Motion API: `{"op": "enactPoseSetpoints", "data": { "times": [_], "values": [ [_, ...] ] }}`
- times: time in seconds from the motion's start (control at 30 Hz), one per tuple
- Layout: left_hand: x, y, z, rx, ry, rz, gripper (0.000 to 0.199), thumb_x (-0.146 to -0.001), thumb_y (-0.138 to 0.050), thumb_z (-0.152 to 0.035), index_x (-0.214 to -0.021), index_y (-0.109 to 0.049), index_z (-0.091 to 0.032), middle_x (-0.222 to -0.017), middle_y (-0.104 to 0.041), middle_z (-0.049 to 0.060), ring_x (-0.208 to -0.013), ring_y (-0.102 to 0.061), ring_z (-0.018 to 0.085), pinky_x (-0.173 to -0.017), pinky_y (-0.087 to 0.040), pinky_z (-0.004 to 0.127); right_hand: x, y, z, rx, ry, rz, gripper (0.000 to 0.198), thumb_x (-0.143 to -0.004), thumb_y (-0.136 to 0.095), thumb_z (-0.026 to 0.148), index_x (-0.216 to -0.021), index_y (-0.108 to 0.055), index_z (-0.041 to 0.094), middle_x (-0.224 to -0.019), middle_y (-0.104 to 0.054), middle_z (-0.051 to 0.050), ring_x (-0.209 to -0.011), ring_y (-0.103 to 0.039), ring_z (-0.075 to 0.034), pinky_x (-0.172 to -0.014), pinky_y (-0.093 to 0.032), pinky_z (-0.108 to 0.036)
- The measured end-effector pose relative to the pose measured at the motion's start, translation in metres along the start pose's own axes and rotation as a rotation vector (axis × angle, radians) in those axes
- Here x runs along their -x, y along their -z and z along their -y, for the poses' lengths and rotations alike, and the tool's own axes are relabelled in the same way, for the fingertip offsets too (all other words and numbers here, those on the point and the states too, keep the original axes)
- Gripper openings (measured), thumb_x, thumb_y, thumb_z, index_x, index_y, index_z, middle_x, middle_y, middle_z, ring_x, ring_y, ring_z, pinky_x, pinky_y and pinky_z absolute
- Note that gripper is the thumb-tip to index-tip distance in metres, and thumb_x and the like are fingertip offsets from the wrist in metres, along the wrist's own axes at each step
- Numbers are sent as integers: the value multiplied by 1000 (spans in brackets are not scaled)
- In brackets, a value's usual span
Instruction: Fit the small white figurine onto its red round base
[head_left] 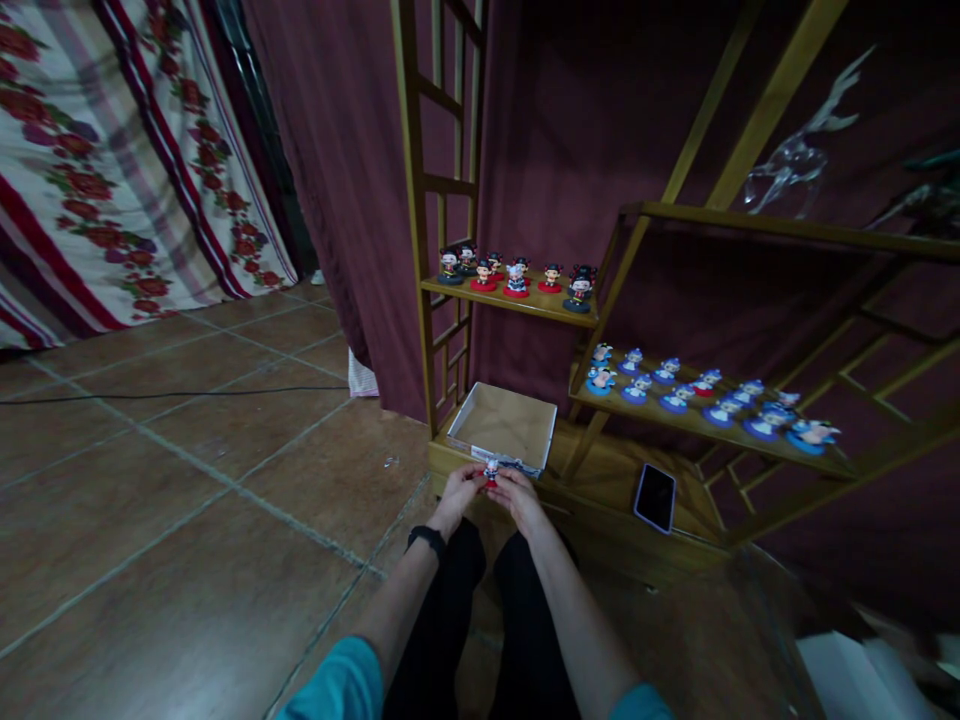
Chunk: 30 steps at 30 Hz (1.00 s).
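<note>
Between my two hands is a small figurine (pixel 491 472) with a pale head and a red base. My left hand (pixel 460 492) grips it from the left with its fingers closed, and my right hand (pixel 516 492) grips it from the right. Both hands are just in front of an open cardboard box (pixel 504 425) on the low wooden ledge. On the upper shelf (pixel 517 302) stand several figurines with black or red bases, among them a pale-haired one (pixel 516 280) on a red base. The lower right shelf (pixel 720 432) carries several blue-and-white figurines (pixel 676 398).
A phone or tablet (pixel 655 497) with a dark screen lies on the ledge at right. A clear glass deer (pixel 791 165) stands on the top right shelf. Wooden shelf posts (pixel 415 200) rise at left. A black cable (pixel 187 394) crosses the tiled floor. A white box (pixel 855 680) is at bottom right.
</note>
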<state>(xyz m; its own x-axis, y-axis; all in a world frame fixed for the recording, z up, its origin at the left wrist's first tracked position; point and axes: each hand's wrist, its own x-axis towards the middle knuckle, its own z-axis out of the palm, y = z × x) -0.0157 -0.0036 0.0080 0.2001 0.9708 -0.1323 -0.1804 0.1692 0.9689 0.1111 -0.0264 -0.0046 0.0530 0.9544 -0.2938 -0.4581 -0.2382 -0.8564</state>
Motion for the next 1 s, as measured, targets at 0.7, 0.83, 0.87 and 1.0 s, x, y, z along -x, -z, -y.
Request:
{"op": "enactPoseSetpoints", "data": {
  "times": [0.7,0.83,0.87,1.0],
  "values": [
    [5,-3,-7,10,19,-21,23,-57,-69,-20,-78,-69,-12,-70,-67,6,-60,-57,12,-60,-44,24,4,0,4,-49,1,3,32,-54,-74,31,-79,-59,18,-77,-67,-2,-71,-64,-17,-74,-50,-34],
    [5,-4,-9,14,27,-5,24,-55,-70,-20,-77,-69,-12,-70,-67,6,-60,-57,12,-60,-44,23,4,-1,5,-55,1,-4,31,-54,-73,31,-78,-59,18,-75,-67,-2,-70,-65,-17,-74,-50,-35],
    [5,-4,-9,17,32,2,25,-55,-70,-21,-78,-68,-12,-71,-67,6,-61,-57,12,-61,-44,24,4,-1,5,-57,2,-3,30,-55,-73,31,-78,-59,18,-75,-67,-2,-70,-65,-17,-74,-50,-35],
    [4,-3,-7,49,45,19,29,-55,-71,-23,-82,-67,-12,-71,-66,5,-62,-59,13,-63,-45,25,5,-2,6,-64,12,11,28,-56,-72,29,-78,-59,17,-73,-67,-2,-67,-65,-17,-75,-50,-36]
  ]
}}
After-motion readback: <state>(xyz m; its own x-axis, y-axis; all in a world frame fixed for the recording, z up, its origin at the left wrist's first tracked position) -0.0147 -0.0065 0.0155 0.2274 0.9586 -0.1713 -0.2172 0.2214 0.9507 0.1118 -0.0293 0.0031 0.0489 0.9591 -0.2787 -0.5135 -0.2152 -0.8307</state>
